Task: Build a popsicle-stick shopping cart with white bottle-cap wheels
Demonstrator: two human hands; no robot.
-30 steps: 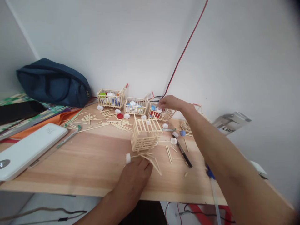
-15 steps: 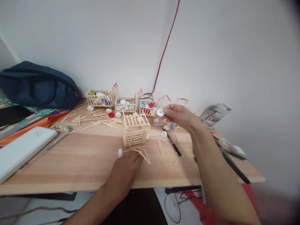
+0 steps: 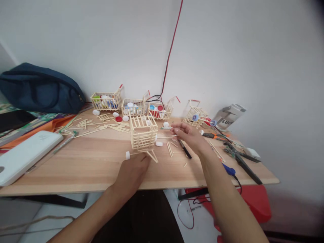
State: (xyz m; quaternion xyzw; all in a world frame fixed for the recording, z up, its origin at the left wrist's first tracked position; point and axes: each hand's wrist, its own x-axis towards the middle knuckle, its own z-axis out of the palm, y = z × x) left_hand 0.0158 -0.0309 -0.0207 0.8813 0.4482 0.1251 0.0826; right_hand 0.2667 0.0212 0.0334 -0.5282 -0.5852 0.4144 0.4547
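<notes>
We cannot tell what the right hand (image 3: pixel 188 135) pinches; its fingers cover it. The left hand (image 3: pixel 131 170) hides the bench just in front of the pale stick-built crate (image 3: pixel 143 133). Left of that crate, the flat white plastic case (image 3: pixel 24 155) and dark blue fabric bag (image 3: pixel 37 89) are cut by the edge.

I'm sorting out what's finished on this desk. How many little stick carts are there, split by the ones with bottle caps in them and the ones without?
Stick carts with bottle caps inside: 3
Stick carts with no caps seen inside: 2
Total: 5
</notes>
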